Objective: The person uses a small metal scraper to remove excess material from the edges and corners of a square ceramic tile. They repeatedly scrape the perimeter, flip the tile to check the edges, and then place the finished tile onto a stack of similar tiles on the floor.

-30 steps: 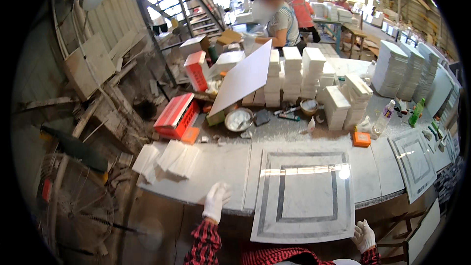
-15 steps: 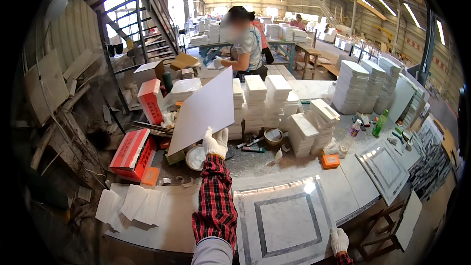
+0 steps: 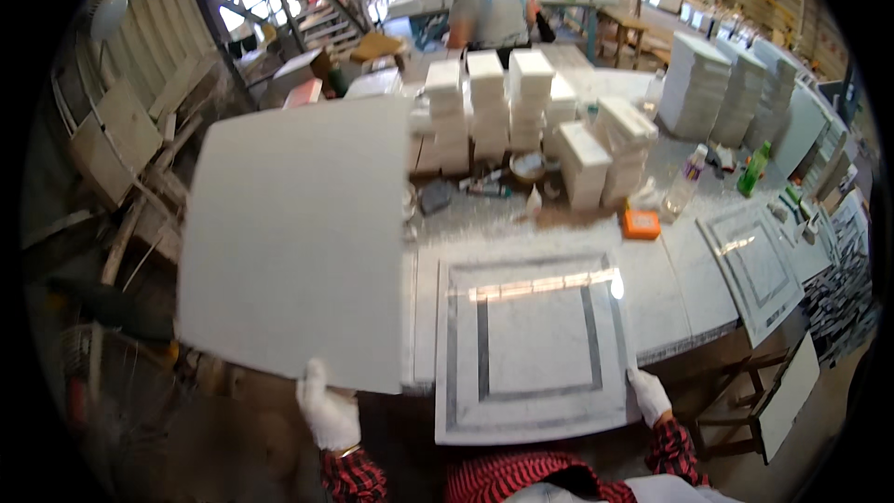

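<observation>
My left hand [image 3: 328,407], in a white glove, grips the lower edge of a large plain grey-white square board [image 3: 298,237] and holds it up in front of me, left of centre. The board hides much of the left side of the bench. My right hand [image 3: 647,395], also gloved, rests on the near right corner of a square marble tile panel [image 3: 533,340] with a dark grey inlaid frame, lying flat on the bench [image 3: 670,289] in front of me.
Stacks of white tiles [image 3: 521,102] stand behind the panel, with bottles [image 3: 684,182], an orange block [image 3: 642,224] and small tools. A second framed panel [image 3: 754,265] lies at the right. People [image 3: 489,0] work at the far end. Wooden pallets [image 3: 130,130] lean at left.
My left hand has pulled the grey-white board from the back of the bench toward me; it now fills the left of the view. My right hand stays at the panel's corner.
</observation>
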Demonstrator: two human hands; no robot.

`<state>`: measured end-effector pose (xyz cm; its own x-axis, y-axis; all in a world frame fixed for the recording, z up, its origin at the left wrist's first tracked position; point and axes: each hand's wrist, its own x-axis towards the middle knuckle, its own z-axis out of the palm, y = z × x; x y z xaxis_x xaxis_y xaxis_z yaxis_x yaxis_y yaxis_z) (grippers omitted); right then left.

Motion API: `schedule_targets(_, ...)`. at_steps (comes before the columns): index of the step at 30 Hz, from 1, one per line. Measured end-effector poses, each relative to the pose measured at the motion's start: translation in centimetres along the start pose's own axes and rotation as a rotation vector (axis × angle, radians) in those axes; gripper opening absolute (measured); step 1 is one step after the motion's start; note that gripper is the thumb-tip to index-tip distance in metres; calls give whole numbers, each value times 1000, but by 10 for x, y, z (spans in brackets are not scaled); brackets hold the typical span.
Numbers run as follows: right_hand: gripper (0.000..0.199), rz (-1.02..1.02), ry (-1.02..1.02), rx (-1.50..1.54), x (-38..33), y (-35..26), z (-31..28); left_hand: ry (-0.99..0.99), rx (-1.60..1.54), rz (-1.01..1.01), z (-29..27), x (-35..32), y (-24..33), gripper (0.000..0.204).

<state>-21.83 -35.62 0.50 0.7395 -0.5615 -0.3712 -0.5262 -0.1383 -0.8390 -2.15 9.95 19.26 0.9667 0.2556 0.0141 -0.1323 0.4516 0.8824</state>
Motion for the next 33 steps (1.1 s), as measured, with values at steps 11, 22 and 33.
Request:
schedule_targets(11,62,398,-812,569,-64,65,18,530,237,105,-133,-211,-49,52)
schedule_targets(22,50,444,-799,1376,-93,-12,98,562,130,-10,-138,-289,-62,47)
schedule_targets(33,55,358,-894,1452,-113,-149,39,343,178,-372,-124,-361,-46,33)
